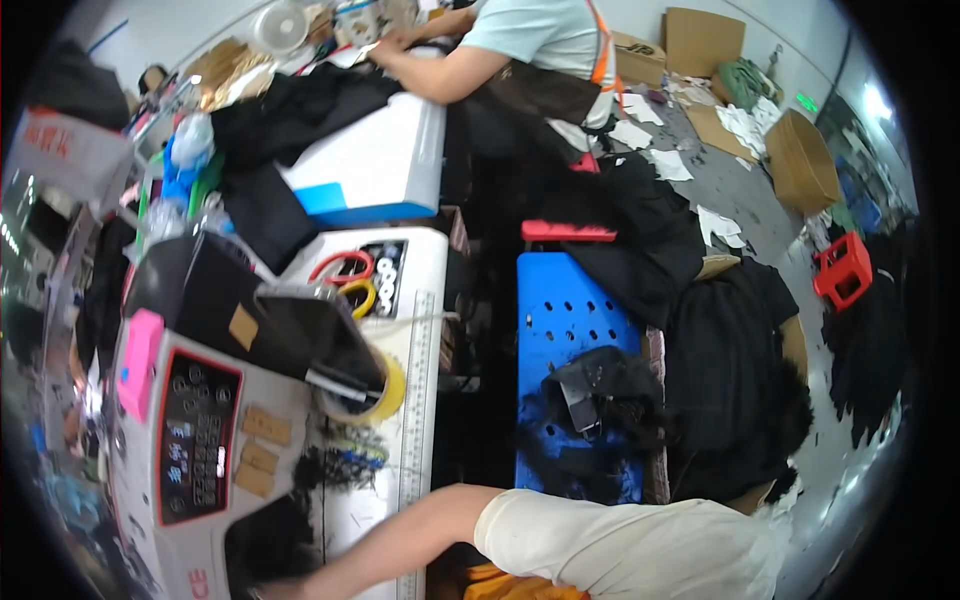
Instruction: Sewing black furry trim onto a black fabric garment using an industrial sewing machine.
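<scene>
Sewing-machine control panel (200, 437) glows at left, then I see black cloth (268, 542) near the lower edge, just beside my right hand (282, 591), whose grip I cannot tell, then red-handled scissors (340, 256), a yellow tape roll (393, 386), a perforated blue plastic panel (580, 286) and piled black garments (730, 370).

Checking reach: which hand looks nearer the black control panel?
Right, from what shows: the right hand is at the picture's lower edge, below the control panel, slightly rightward; the left hand is out of view.
</scene>
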Available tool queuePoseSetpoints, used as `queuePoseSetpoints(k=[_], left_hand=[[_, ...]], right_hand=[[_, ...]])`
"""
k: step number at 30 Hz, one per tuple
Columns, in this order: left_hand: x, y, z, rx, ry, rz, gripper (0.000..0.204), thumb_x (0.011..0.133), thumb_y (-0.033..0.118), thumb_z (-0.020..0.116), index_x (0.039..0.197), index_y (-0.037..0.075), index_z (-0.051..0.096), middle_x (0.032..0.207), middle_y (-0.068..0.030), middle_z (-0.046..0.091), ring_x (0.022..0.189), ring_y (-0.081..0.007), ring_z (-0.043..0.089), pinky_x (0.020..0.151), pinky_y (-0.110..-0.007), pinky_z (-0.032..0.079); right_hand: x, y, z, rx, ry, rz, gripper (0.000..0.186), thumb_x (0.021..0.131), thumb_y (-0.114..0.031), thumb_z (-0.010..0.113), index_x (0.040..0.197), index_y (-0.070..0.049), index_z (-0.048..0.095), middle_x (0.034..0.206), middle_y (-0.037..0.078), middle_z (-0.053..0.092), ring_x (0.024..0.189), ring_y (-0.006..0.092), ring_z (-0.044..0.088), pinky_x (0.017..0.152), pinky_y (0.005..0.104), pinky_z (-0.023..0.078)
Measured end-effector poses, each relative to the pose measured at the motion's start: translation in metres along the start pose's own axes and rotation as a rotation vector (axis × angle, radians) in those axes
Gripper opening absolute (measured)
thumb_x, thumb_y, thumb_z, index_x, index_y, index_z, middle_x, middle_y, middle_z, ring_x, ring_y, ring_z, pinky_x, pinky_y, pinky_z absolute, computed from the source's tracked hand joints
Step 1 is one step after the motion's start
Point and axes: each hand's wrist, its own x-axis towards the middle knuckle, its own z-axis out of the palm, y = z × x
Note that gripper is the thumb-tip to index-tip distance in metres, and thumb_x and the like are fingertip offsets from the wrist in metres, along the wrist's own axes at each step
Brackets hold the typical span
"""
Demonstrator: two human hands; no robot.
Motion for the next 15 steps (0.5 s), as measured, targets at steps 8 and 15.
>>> queuePoseSetpoints(k=[8, 15], left_hand=[[-0.032, -0.066, 0.053, -0.183, 0.195, -0.203, 0.036, 0.072, 0.019, 0.076, 0.090, -0.007, 0.058, 0.086, -0.0179, 0.064, 0.073, -0.0298, 0.063, 0.069, -0.035, 0.052], [-0.037, -0.037, 0.011, -0.144, 0.100, -0.182, 0.022, 0.082, 0.015, 0.063, 0.094, -0.004, 0.063, 0.087, -0.0156, 0.066, 0.072, -0.0272, 0.062, 0.068, -0.033, 0.049]], right_hand=[[-0.015, -0.119, -0.346, 0.373, -0.298, 0.238, 0.013, 0.083, -0.017, 0.057, 0.078, -0.009, 0.066, 0.072, 0.007, 0.063, 0.066, 0.0272, 0.060, 0.057, 0.0365, 0.047], [-0.004, -0.198, -0.474, -0.051, 1.040, -0.733, 0.005, 0.081, -0.013, 0.060, 0.086, -0.012, 0.061, 0.070, 0.002, 0.054, 0.057, 0.0111, 0.051, 0.049, 0.0204, 0.038]])
